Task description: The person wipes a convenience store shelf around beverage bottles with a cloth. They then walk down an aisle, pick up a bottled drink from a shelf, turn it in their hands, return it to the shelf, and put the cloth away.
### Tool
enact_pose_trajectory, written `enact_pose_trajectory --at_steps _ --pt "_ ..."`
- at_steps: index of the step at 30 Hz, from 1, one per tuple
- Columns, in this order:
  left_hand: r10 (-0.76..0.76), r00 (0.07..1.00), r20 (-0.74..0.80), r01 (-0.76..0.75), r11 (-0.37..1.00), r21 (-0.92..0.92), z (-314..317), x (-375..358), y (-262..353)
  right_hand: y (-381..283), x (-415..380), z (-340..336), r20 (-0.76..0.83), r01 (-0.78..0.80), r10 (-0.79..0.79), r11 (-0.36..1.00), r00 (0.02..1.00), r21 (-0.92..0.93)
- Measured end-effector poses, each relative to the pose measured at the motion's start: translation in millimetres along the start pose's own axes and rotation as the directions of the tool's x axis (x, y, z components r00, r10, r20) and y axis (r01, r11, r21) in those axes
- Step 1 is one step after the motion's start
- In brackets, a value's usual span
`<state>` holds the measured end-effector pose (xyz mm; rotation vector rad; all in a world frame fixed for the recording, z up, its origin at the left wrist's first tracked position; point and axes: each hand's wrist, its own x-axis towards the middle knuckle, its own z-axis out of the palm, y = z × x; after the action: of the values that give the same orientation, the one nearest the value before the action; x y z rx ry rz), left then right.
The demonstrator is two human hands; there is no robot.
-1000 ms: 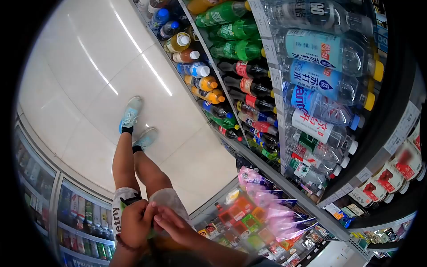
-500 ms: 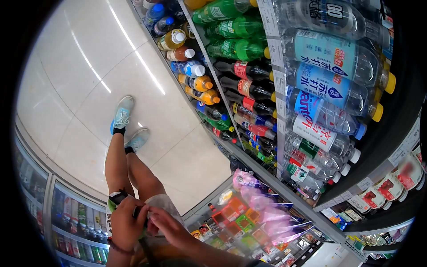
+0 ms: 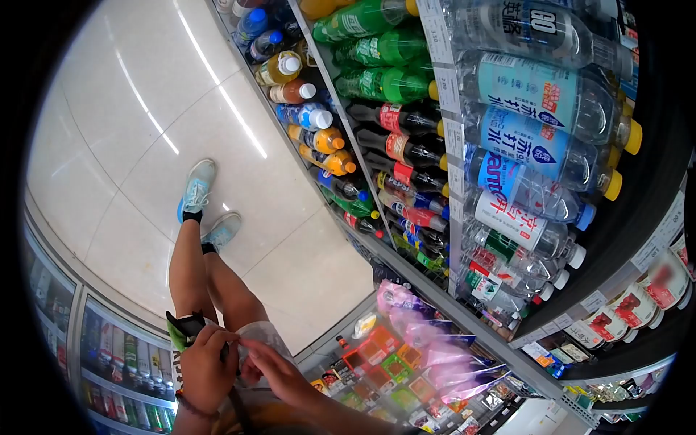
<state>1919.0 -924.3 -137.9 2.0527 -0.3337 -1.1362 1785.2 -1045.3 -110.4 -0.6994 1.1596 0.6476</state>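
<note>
My left hand (image 3: 208,368), with a dark bracelet at the wrist, is closed in front of my thighs. From its far side sticks out a black-and-green thing (image 3: 187,326), whose kind I cannot make out. My right hand (image 3: 270,371) meets the left from the right, its fingers bent and close together at the left fingertips. Between the hands a small dark piece shows, mostly covered by fingers. A dark strap (image 3: 238,409) runs below them toward my body.
Bottle shelves (image 3: 451,145) rise on the right, with green soda bottles (image 3: 380,85) and large water bottles (image 3: 533,148). Pink packages (image 3: 438,351) hang lower down. A glass-door cooler (image 3: 123,348) stands at left. My shoes (image 3: 197,190) are on the tiled floor (image 3: 130,145).
The black-and-green thing shows more above my left hand, its dark tip now sticking up. Both hands stay together, shifted slightly. The view has moved only a little.
</note>
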Motion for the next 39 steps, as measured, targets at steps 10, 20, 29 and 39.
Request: enact_pose_trajectory --at_steps 10,20,29,39 --pt "-0.029 0.999 0.015 0.030 0.999 -0.034 -3.3 1.2 3.5 4.0 3.6 -5.3 0.026 0.033 -0.033 0.999 0.999 -0.020" --pt "-0.070 0.996 0.045 0.077 0.984 -0.161 -5.9 7.9 2.2 9.3 8.0 -12.2 0.031 0.048 -0.049 0.999 0.998 0.021" --pt "-0.133 0.991 -0.001 0.129 0.967 -0.220 -1.9 9.8 -1.8 4.8 10.5 -5.3 -0.009 0.068 -0.067 0.997 0.998 0.036" --pt "-0.108 0.994 -0.004 0.106 0.985 -0.134 -3.5 10.3 -9.1 10.4 14.9 -5.5 -0.057 0.057 -0.060 0.997 0.997 -0.044"
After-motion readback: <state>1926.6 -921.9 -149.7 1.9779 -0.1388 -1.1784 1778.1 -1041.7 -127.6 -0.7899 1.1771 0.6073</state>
